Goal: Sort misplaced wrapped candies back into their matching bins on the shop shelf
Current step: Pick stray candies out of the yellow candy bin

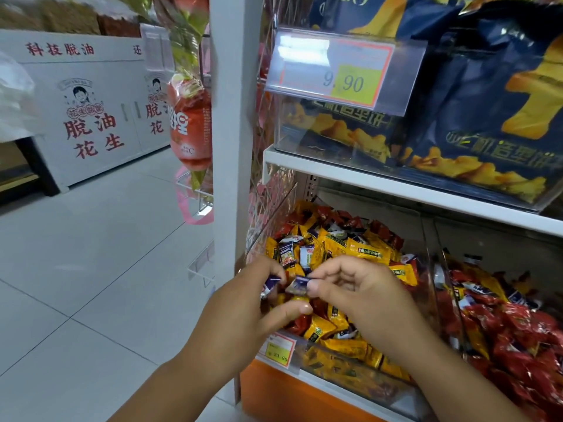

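The right hand pinches a purple candy over the front left corner of the yellow candy bin. It lies sideways, pointing at the left hand just beside it, which curls round a second purple candy.

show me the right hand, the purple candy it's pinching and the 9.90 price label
right hand [365, 295], head view, on the back of the hand
purple candy [299, 284], head view, middle of the wrapper showing beside the fingertips
9.90 price label [353, 82], head view, on its yellow patch by the digits
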### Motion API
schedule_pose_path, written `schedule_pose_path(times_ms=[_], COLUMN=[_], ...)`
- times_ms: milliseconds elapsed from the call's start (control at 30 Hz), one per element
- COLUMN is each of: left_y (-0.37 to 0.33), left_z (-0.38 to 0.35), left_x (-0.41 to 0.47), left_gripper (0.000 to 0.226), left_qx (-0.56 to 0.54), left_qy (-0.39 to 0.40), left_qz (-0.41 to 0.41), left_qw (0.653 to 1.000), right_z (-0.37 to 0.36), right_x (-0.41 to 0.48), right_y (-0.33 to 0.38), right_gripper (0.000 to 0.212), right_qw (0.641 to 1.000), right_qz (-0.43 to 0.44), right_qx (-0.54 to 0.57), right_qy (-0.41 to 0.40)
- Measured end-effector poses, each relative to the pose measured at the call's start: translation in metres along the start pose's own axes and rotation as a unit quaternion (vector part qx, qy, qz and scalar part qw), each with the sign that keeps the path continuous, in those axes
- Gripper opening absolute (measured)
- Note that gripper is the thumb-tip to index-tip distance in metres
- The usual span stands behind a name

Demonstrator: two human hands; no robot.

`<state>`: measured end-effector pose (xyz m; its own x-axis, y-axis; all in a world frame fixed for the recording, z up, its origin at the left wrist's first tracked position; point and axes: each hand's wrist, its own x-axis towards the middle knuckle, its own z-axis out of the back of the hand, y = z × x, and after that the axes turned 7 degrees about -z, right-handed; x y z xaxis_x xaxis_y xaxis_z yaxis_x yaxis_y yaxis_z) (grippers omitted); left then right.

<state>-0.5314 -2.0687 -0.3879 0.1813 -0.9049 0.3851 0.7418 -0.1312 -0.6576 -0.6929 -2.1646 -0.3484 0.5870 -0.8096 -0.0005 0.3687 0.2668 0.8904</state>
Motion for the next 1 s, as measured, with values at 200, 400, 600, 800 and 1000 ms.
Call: schedule_pose_path(times_ms=[200,400,600,800,1000], left_y=[0.010,0.012,0.018,0.018,0.016], left_z=[0.005,0.013,0.020,0.021,0.021], left_x=[0.000,-0.007,-0.011,-0.009,-0.007], left_gripper=[0.035,0.013,0.010,0.003,0.012], left_qx=[0.015,-0.013,0.052,0.083,0.090], left_qy=[-0.003,0.019,0.012,0.004,-0.009], left_qz=[-0.030,0.000,0.023,0.024,0.027], left_qw=[0.999,1.000,0.998,0.996,0.996], right_z=[-0.016,-0.017,-0.009,-0.023,0.015], right_x=[0.003,0.020,0.091,0.103,0.087], right_y=[0.005,0.011,0.007,-0.002,0.006], right_gripper=[0.008,0.012,0.046,0.041,0.022], right_qw=[0.996,0.996,0.914,0.872,0.956], right_qz=[-0.045,-0.011,0.092,0.108,0.042], right_qx=[0.052,-0.045,-0.393,-0.475,-0.291], right_qy=[0.065,0.078,0.032,0.053,0.027])
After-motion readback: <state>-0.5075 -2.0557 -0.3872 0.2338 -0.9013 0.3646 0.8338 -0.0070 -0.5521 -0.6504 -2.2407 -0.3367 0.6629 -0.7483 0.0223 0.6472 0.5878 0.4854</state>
